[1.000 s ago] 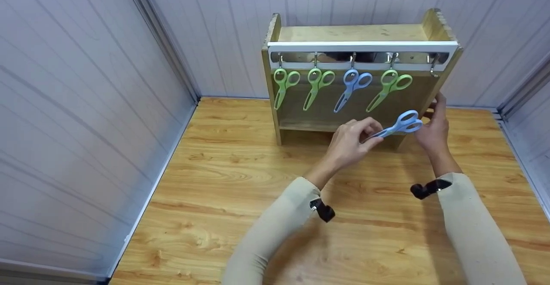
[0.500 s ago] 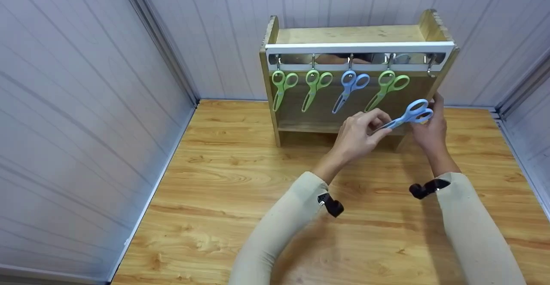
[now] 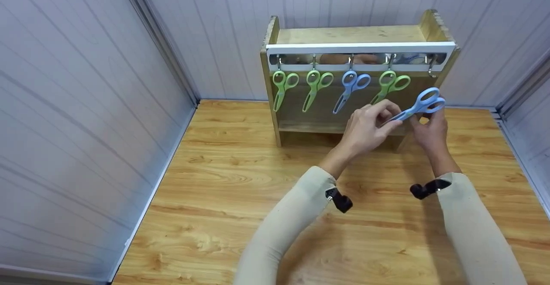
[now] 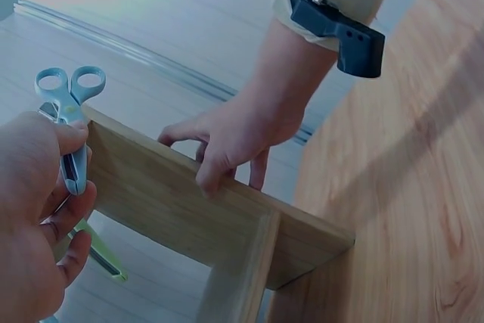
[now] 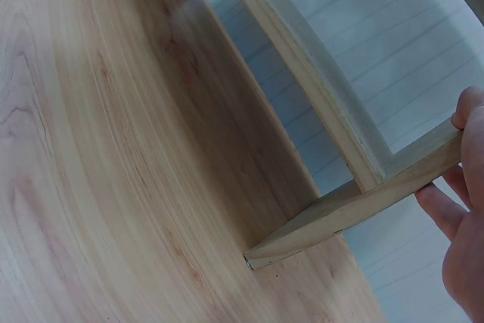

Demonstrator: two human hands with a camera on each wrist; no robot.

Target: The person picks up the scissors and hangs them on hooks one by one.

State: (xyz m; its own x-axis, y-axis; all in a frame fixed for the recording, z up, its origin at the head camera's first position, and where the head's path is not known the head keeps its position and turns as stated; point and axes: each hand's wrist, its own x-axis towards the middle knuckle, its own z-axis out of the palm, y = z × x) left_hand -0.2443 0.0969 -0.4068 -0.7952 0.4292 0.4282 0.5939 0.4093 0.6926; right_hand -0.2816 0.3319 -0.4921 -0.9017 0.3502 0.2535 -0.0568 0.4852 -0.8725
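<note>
My left hand [image 3: 367, 127] pinches blue-handled scissors [image 3: 423, 103] by the blade end, handle loops pointing up and right. In the left wrist view the thumb lies on the scissors [image 4: 72, 115] just below the loops. The held pair is below and in front of the bare rightmost hook [image 3: 432, 69] of a hook rail [image 3: 361, 47]. My right hand [image 3: 431, 132] grips the right side panel of a wooden shelf [image 5: 355, 206], thumb on one face and fingers on the other. On the other hooks hang green scissors [image 3: 316, 89] and a blue pair [image 3: 350, 88].
The shelf stands on a wood-grain tabletop [image 3: 193, 216], close to the white panelled back wall [image 3: 232, 40]. Another panelled wall [image 3: 86, 117] rises at the left. Each sleeve carries a black wrist camera [image 3: 339, 200].
My left hand has moved up and to the right, carrying the blue scissors closer to the rightmost hook. My right hand has stayed on the side panel.
</note>
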